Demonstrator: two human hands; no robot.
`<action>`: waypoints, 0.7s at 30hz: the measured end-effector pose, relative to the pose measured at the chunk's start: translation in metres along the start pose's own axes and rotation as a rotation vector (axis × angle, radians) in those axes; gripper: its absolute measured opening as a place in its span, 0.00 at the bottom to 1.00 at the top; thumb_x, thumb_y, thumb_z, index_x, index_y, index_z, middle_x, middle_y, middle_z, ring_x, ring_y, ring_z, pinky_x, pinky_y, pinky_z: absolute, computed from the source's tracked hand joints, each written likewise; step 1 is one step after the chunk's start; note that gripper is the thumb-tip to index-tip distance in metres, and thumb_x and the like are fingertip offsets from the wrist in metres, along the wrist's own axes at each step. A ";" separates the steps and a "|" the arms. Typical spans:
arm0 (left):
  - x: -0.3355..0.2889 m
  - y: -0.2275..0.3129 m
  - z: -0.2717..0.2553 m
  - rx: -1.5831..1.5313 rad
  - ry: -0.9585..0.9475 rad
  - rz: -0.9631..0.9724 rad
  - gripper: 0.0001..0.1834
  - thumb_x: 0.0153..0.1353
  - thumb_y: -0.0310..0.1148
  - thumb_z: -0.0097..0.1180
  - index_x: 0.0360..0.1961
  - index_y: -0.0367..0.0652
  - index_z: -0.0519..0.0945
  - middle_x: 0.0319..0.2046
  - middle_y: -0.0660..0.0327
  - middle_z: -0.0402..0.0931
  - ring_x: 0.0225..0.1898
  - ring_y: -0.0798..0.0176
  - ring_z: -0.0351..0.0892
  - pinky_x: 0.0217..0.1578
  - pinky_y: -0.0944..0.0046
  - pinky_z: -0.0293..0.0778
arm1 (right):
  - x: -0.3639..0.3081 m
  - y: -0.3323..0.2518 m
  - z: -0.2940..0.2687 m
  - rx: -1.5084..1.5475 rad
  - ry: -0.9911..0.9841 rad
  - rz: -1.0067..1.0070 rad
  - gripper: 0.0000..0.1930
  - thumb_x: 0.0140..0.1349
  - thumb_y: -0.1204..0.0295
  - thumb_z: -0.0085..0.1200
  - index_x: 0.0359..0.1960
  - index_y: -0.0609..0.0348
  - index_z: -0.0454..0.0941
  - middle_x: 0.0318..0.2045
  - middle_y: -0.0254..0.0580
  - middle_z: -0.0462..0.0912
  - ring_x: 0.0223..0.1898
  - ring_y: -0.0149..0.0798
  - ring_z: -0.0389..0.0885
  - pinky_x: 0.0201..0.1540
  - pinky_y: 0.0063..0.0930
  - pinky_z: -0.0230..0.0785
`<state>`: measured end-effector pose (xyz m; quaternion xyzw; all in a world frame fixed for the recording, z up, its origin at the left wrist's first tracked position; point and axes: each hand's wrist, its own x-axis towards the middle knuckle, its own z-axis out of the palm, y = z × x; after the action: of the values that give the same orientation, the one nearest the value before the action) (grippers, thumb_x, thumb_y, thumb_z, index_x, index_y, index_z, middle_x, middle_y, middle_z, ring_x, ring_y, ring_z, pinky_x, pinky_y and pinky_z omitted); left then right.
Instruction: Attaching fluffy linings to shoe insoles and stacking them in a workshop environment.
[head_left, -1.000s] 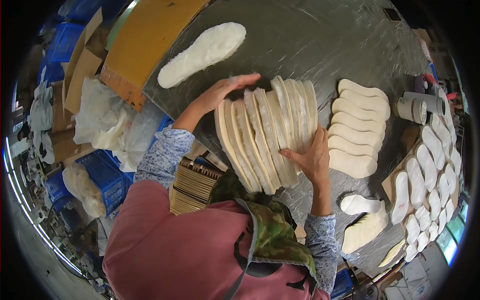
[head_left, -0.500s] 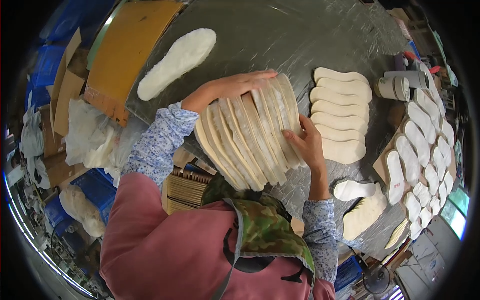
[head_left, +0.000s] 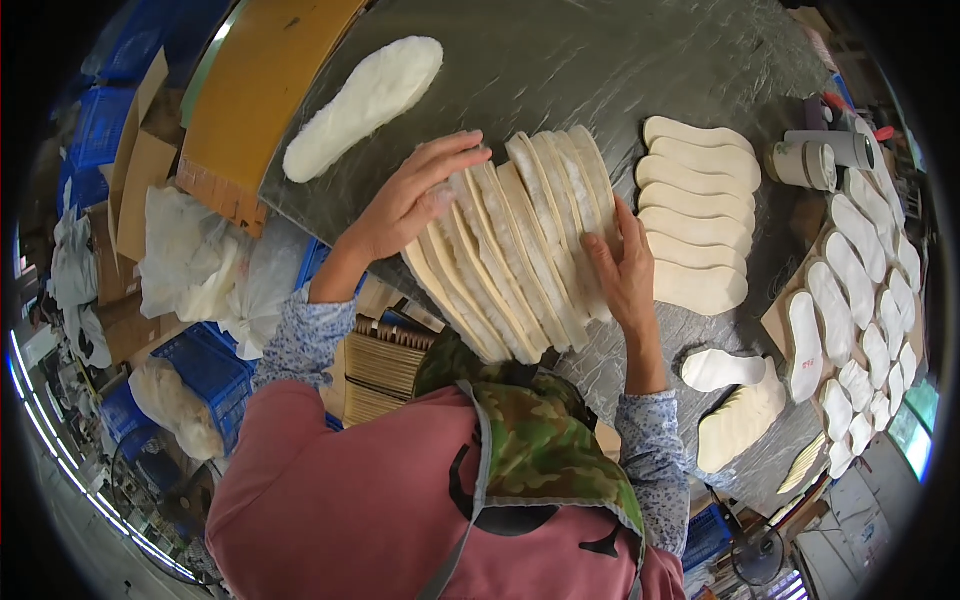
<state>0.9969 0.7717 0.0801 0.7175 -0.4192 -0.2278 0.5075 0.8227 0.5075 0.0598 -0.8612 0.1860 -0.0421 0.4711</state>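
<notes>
A thick row of fleece insoles (head_left: pixel 545 250), pale soles with white pile between them, stands on edge near the middle of the table. At its upper left end is my left hand (head_left: pixel 415 195), fingers stretched over the corner and thumb bent in against the insoles. My right hand (head_left: pixel 625 268) holds the right end, thumb on the outermost sole and fingers behind it. A narrow gap splits the row near its upper edge. The undersides of the insoles are hidden. One loose fleece insole (head_left: pixel 365 105) lies pile up at the far left.
Overlapping cream insoles (head_left: pixel 698 215) lie to the right. Farther right, white insoles (head_left: pixel 845 290) cover a brown board, near a jar (head_left: pixel 805 166). A fanned stack (head_left: pixel 740 420) sits nearer me. Plastic bags (head_left: pixel 195 255), blue crates (head_left: pixel 215 375) and an orange-yellow sheet (head_left: pixel 265 85) are at the left.
My left hand has drawn back leftward from the row's top to its upper left corner. My right hand stays on the right end. A gap shows more clearly in the row.
</notes>
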 end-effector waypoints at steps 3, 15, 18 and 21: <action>-0.020 0.009 0.007 0.160 0.045 0.008 0.25 0.66 0.36 0.40 0.62 0.37 0.71 0.68 0.52 0.60 0.71 0.47 0.53 0.69 0.49 0.49 | -0.003 -0.002 0.004 -0.107 -0.005 -0.072 0.41 0.55 0.55 0.66 0.66 0.61 0.62 0.51 0.55 0.74 0.49 0.51 0.76 0.51 0.43 0.70; -0.091 0.003 0.023 0.291 0.369 -0.059 0.22 0.67 0.34 0.41 0.59 0.39 0.75 0.66 0.54 0.63 0.70 0.49 0.55 0.68 0.49 0.51 | -0.012 -0.017 0.013 -0.278 0.008 -0.023 0.60 0.37 0.49 0.74 0.68 0.66 0.52 0.58 0.58 0.67 0.58 0.56 0.68 0.63 0.49 0.55; -0.102 0.006 0.039 0.183 0.529 -0.113 0.23 0.67 0.33 0.41 0.61 0.39 0.73 0.67 0.53 0.61 0.69 0.49 0.57 0.67 0.50 0.53 | -0.017 -0.027 0.019 -0.389 0.007 -0.062 0.65 0.34 0.49 0.75 0.69 0.70 0.47 0.60 0.61 0.63 0.61 0.57 0.63 0.66 0.49 0.49; -0.110 0.007 0.054 0.205 0.639 -0.195 0.25 0.67 0.30 0.41 0.65 0.39 0.66 0.66 0.52 0.60 0.67 0.51 0.60 0.65 0.52 0.56 | -0.018 -0.031 0.025 -0.434 0.029 -0.025 0.67 0.32 0.48 0.76 0.69 0.71 0.45 0.61 0.63 0.62 0.62 0.58 0.60 0.67 0.50 0.46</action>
<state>0.8935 0.8332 0.0548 0.8365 -0.1894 0.0040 0.5141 0.8210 0.5488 0.0732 -0.9440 0.1866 -0.0194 0.2715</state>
